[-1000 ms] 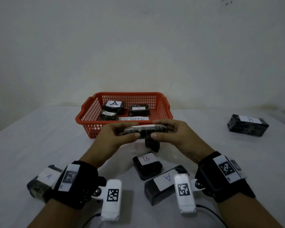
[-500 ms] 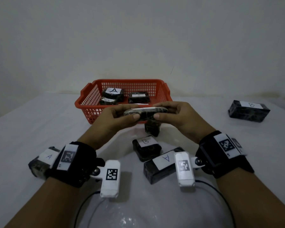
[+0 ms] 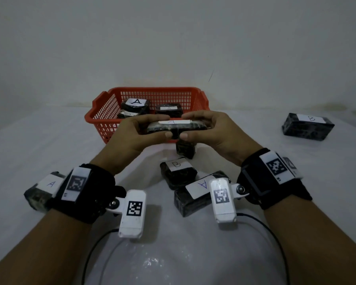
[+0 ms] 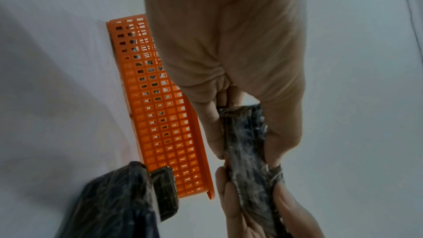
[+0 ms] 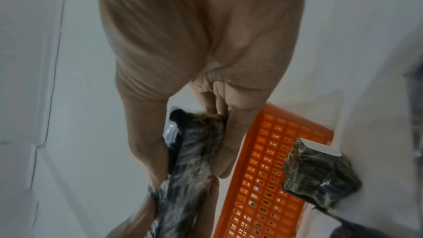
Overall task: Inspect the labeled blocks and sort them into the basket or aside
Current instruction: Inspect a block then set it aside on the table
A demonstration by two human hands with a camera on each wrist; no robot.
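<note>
Both hands hold one dark wrapped block [image 3: 176, 126] level in front of the orange basket [image 3: 103, 118]; its white label on top reads A. My left hand [image 3: 140, 130] grips its left end [image 4: 242, 133] and my right hand [image 3: 210, 128] grips its right end [image 5: 196, 144], thumbs on the near side. In the basket lie several dark blocks, one [image 3: 135, 104] labelled A. On the white table below the hands sit a small dark block [image 3: 185, 149], a block labelled B [image 3: 178, 171] and a block labelled A [image 3: 195, 194].
Another A block [image 3: 43, 189] lies at the near left, partly behind my left wrist strap. A B block [image 3: 307, 128] sits alone at the far right. A pale wall stands close behind the basket. Black cables [image 3: 95, 249] run over the near table.
The held block has been turned slightly so its A label shows on top, and both thumbs have slid closer together. The camera view has shifted; the table blocks stay put.
</note>
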